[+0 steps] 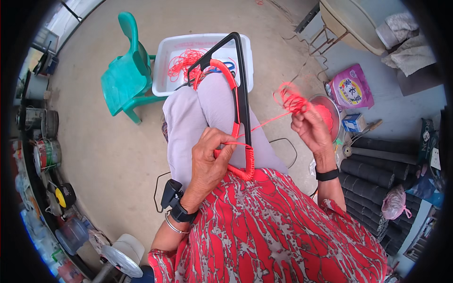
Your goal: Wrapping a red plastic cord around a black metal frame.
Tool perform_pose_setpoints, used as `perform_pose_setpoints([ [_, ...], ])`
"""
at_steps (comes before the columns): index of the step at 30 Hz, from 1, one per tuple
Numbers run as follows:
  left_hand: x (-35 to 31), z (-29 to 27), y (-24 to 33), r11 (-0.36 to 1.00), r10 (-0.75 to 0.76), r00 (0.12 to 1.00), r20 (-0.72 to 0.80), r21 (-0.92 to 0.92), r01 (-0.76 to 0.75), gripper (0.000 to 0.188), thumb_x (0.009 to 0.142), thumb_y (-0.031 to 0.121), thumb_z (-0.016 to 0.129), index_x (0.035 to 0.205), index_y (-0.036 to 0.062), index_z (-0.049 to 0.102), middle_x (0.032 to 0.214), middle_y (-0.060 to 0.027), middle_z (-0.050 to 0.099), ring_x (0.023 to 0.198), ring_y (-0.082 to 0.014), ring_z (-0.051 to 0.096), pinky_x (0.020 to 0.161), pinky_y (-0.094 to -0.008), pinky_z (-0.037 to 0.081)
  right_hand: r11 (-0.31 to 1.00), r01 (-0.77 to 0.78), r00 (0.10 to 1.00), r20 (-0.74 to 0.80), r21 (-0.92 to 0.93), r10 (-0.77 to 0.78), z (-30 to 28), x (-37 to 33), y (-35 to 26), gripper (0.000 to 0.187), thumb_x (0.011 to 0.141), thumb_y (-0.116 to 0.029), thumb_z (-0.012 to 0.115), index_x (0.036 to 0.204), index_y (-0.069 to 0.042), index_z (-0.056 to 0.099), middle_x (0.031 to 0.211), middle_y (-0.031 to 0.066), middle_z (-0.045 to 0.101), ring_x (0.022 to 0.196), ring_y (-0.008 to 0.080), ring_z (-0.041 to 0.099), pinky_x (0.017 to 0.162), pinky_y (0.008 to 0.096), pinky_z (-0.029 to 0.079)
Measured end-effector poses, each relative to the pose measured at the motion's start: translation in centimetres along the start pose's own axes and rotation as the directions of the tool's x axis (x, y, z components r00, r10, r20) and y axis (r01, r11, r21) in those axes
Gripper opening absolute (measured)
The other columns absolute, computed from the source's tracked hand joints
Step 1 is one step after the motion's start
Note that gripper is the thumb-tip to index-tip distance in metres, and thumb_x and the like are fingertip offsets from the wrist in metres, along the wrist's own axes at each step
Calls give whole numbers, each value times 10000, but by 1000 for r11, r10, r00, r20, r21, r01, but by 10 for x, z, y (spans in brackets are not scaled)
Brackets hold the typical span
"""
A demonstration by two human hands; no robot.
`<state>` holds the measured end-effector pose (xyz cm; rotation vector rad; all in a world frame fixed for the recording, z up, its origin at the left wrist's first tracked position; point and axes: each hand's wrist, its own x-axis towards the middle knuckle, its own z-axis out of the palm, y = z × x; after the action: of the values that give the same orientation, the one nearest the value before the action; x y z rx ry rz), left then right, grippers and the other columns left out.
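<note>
A black frame (243, 70) with long straight sides rests across my lap, its near corner against my red patterned top. Red cord is coiled tightly round that near corner (249, 162), and red covering also lines parts of its inner edge. My left hand (211, 152) is closed beside the wrapped corner, pinching the red cord between thumb and fingers. From there the strand runs up to the right to my right hand (311, 127). Raised off to the right, that hand grips a loose bundle of red cord (290, 98), slightly blurred.
Beyond my knees, a white plastic tub (163, 61) holds tangled red cord (185, 63) and blue-handled scissors (228, 66). A green plastic chair (125, 78) stands left of it. To the right are a metal basin (336, 111), a purple bag (350, 87) and stacked dark rolls (368, 172).
</note>
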<state>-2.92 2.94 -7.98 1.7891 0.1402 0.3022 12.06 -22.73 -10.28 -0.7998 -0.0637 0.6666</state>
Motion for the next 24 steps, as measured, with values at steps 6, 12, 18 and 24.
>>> perform_pose_setpoints([
  [6, -12, -3, -1, 925, 272, 962, 26, 269, -268, 118, 711, -39, 631, 822, -3, 629, 714, -97, 539, 726, -269, 520, 709, -366, 400, 793, -230, 957, -279, -564, 80, 0, -5, 24, 183, 904, -172, 636, 1023, -37, 607, 737, -11, 558, 618, 70, 482, 565, 215, 385],
  [12, -13, -1, -6, 921, 255, 963, 92, 280, -270, 143, 697, -34, 628, 833, 8, 641, 654, -97, 510, 682, -281, 496, 700, -380, 395, 648, -188, 981, -173, -738, 87, 58, -1, 44, 140, 867, -148, 686, 975, -60, 683, 765, -66, 609, 624, -7, 443, 539, 169, 330],
  [18, -9, 15, -10, 969, -2, 995, -99, 245, 26, 106, 769, 39, 656, 874, 22, 653, 629, -93, 509, 633, -270, 486, 635, -359, 398, 437, 77, 988, 129, -896, 90, 79, 2, 57, 145, 828, -40, 667, 972, -50, 682, 684, -55, 520, 600, 23, 430, 534, 210, 363],
  [24, -22, 27, -16, 969, -243, 964, -107, -63, 238, 115, 834, 107, 679, 896, 18, 640, 639, -67, 566, 587, -181, 488, 593, -320, 397, 373, 239, 956, 283, -897, 69, 74, 4, 55, 164, 799, -5, 641, 962, 0, 656, 782, 52, 563, 665, 125, 508, 594, 270, 417],
])
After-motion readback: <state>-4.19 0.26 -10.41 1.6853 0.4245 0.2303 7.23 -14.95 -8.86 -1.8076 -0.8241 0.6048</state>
